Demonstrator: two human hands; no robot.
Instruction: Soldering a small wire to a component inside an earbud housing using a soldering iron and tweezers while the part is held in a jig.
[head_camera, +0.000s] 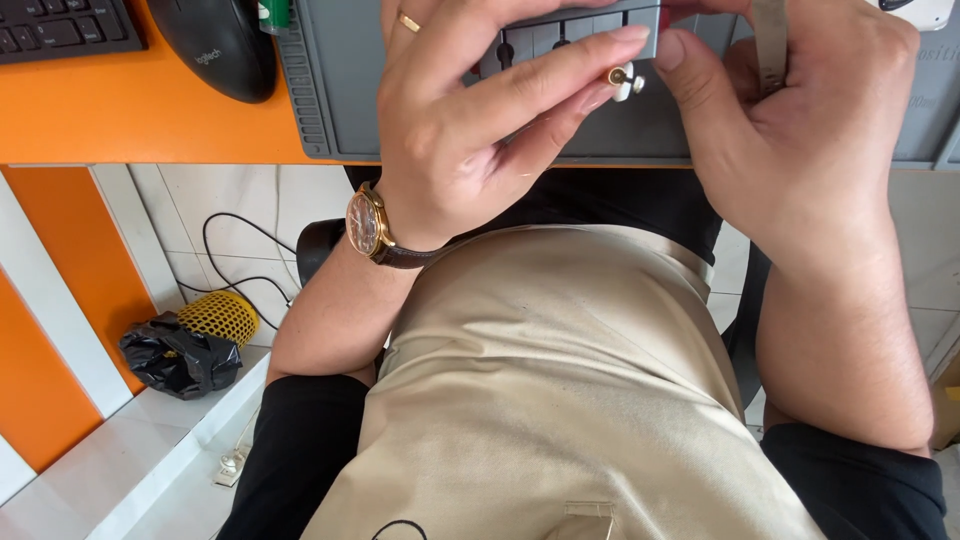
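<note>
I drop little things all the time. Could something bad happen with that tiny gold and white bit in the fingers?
Maybe. The small gold and white part is pinched only at the fingertips of the left hand and right hand, right by the grey mat's near edge. If it slips, it could fall off the orange desk into the lap or onto the tiled floor, where it would be hard to find. The hands also hide much of it, so the grip is hard to see.

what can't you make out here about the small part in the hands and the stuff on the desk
Head view, all of it:
- Small white and brass part: too small to identify; fingertips of the left hand and right hand cover much of it.
- Grey mat: middle hidden by both hands.
- Keyboard and black mouse: cut off by the top edge.
</note>
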